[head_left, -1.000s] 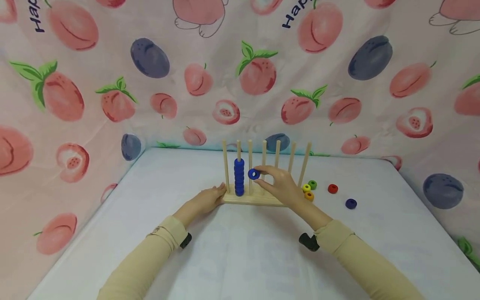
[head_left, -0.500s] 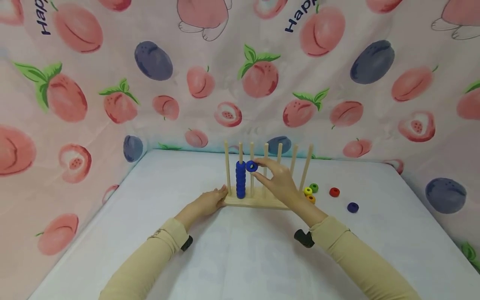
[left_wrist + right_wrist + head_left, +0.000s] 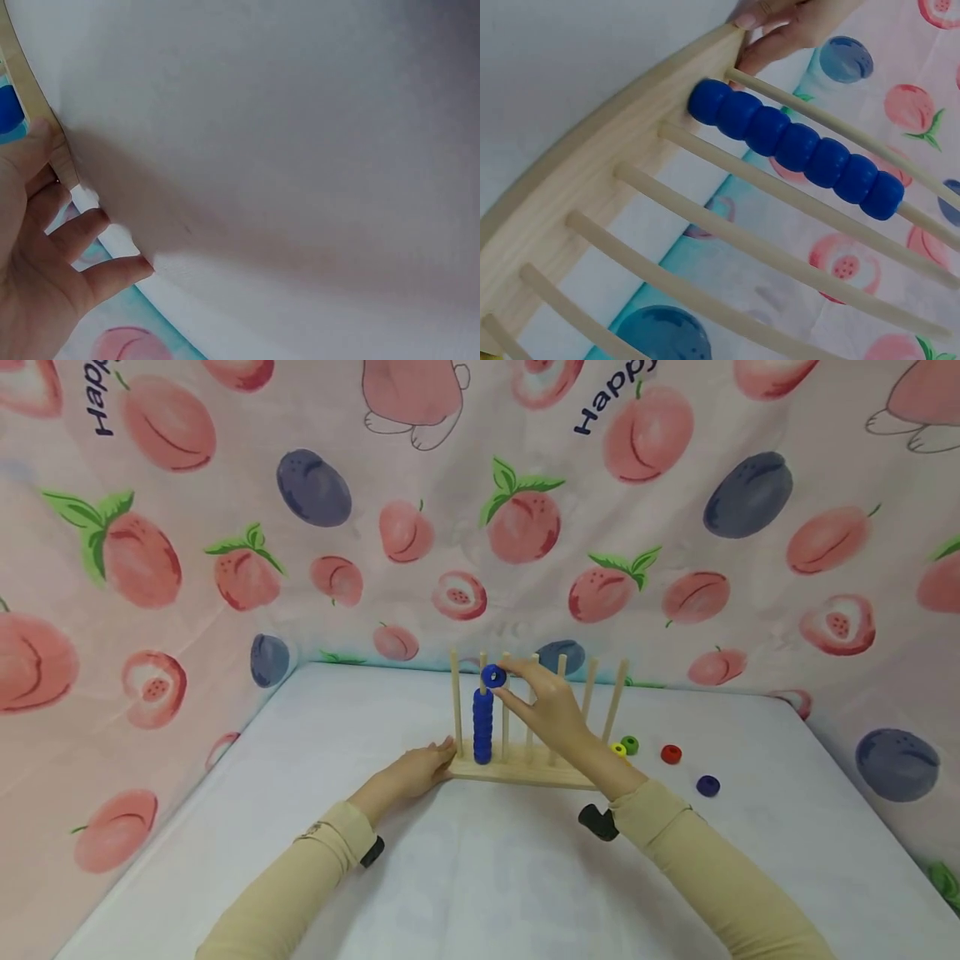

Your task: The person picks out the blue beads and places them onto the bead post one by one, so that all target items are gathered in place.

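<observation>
A wooden peg rack (image 3: 525, 775) with several upright rods stands on the table. On its second rod from the left sits a stack of blue beads (image 3: 483, 731), also seen in the right wrist view (image 3: 795, 147). My right hand (image 3: 553, 708) pinches a loose blue bead (image 3: 487, 682) between thumb and finger. In the head view this bead overlaps the second rod near its top, above the stack; whether the rod passes through it I cannot tell. My left hand (image 3: 414, 772) grips the rack's left end, with the thumb (image 3: 37, 139) on the base and other fingers spread beside it.
To the right of the rack lie a yellow bead (image 3: 618, 749), a green bead (image 3: 629, 745), a red bead (image 3: 671, 754) and a dark blue bead (image 3: 708, 786). A fruit-patterned cloth (image 3: 465, 527) hangs behind the white table (image 3: 480, 877).
My right hand has moved left and up with the blue bead, from beside the stack to the second rod's top. The left hand has stayed on the rack's end.
</observation>
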The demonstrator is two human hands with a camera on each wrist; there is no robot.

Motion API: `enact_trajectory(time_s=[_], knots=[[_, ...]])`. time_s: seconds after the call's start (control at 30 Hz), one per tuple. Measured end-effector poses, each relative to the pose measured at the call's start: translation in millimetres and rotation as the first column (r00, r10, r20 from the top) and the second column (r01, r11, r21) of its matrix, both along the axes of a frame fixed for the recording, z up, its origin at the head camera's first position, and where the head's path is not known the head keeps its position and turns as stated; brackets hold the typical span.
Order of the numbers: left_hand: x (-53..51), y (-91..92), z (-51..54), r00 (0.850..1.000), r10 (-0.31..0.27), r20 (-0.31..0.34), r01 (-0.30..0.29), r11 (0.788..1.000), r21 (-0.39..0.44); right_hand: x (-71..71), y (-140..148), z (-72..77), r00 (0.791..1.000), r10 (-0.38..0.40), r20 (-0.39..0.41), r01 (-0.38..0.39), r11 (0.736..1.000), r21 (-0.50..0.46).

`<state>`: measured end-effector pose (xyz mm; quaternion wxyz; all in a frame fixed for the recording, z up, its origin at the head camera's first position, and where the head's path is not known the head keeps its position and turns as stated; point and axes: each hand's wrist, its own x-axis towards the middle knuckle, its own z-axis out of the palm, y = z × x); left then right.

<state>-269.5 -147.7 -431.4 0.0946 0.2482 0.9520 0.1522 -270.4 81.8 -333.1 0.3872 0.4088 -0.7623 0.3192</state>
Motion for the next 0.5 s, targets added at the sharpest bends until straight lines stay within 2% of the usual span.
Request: enact_trajectory(time_s=[0.17, 0.33, 0.5], knots=[[-0.1, -0.8, -4.8, 1.0, -0.006, -0.01, 0.006, 1.0, 0.0, -4.0, -2.1, 8.4, 0.999, -0.011, -0.035, 0.011, 1.0, 0.008], [0.0, -0.9, -3.8, 1.0, -0.009, -0.024, 0.008, 1.0, -0.007, -8.1, -5.9, 14.4, 0.998, -0.039, 0.04, 0.038, 0.999, 0.024], [-0.3, -0.4, -1.8, 1.0, 0.007, -0.005, -0.007, 1.0, 0.001, -12.2, -9.2, 17.8, 0.993, -0.062, 0.096, 0.059, 0.998, 0.038]])
